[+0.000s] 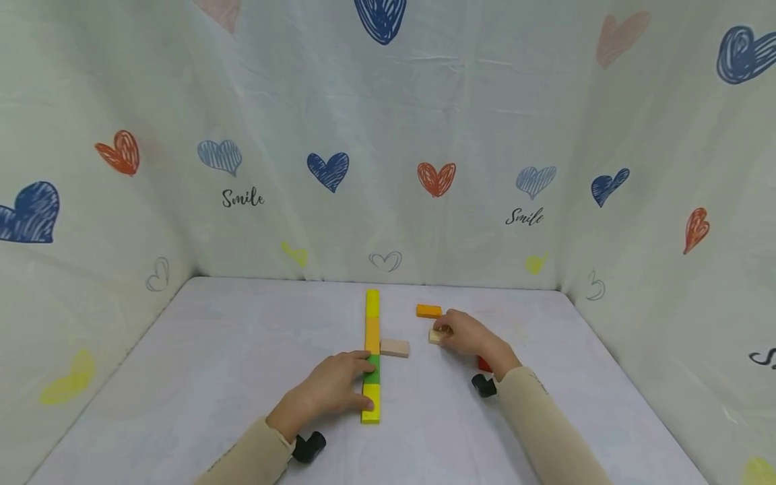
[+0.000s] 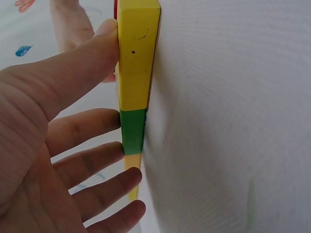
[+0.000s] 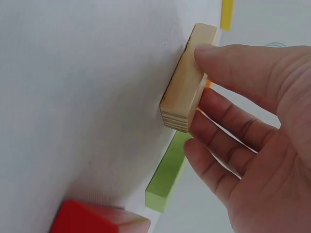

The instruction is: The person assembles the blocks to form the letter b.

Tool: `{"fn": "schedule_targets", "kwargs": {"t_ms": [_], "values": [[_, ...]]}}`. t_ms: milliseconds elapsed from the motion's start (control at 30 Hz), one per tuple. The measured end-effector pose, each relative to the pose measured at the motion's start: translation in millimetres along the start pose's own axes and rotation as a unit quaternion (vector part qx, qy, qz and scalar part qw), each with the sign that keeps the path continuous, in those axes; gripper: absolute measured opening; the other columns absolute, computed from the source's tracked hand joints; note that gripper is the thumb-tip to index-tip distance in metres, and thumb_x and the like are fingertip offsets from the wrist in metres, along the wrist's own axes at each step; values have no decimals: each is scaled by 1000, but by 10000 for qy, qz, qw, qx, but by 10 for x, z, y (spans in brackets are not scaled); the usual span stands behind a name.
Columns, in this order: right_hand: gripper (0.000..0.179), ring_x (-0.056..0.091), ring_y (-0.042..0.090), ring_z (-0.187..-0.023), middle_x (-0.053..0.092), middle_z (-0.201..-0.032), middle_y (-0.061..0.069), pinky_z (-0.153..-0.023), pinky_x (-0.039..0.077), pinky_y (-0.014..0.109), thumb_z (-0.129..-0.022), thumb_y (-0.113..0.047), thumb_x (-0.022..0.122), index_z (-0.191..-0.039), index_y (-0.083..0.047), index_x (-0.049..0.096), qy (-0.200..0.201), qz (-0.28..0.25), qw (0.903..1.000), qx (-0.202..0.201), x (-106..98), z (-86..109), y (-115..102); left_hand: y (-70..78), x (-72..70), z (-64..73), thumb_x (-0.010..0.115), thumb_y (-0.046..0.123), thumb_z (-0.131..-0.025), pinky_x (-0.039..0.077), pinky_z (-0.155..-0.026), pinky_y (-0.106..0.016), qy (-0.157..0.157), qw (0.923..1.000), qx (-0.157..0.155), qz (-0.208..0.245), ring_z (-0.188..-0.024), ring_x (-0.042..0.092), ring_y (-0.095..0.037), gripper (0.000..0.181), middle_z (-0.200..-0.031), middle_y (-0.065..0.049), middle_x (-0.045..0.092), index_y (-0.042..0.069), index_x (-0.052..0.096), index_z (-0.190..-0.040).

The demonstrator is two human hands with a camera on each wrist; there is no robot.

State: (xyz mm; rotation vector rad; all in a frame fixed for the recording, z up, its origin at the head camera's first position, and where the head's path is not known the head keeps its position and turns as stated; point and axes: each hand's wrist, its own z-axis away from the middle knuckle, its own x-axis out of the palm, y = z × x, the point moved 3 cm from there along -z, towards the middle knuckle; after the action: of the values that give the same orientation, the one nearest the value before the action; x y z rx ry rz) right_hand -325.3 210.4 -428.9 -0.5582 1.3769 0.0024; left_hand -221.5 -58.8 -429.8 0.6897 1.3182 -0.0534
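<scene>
A straight row of blocks runs away from me: a near yellow block (image 1: 374, 417), a green block (image 2: 132, 131), an orange block (image 1: 372, 333) and a far yellow block (image 1: 372, 303). My left hand (image 1: 330, 385) lies along the row's left side, thumb against the near yellow block and fingers extended by the green and orange ones. A pale wooden block (image 1: 395, 348) sticks out to the right of the row, beside the orange block. My right hand (image 1: 468, 335) pinches a plain wooden block (image 3: 182, 87) between thumb and fingers. Whether that block touches the table is unclear.
An orange block (image 1: 428, 310) lies just beyond my right hand. A red block (image 1: 484, 364) sits by the right wrist, partly covered. In the right wrist view a light green block (image 3: 166, 174) lies past the fingers. Patterned curtains (image 1: 388, 222) enclose the white table (image 1: 242, 323).
</scene>
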Motion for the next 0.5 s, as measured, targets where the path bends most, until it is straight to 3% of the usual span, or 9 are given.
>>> {"fn": "schedule_targets", "kwargs": {"t_ms": [500], "values": [[27,52,16,-86,59,-94,-2,-85,47,36,-83,-8,73,-110,-10,68,86,-208,9996,-162,15,50,-63,4,5,11,80,45,-73,37,-105,-52,47,10000,-17,-37,-128,45,-31,63,-142,-8,48,15,63,-126]]}}
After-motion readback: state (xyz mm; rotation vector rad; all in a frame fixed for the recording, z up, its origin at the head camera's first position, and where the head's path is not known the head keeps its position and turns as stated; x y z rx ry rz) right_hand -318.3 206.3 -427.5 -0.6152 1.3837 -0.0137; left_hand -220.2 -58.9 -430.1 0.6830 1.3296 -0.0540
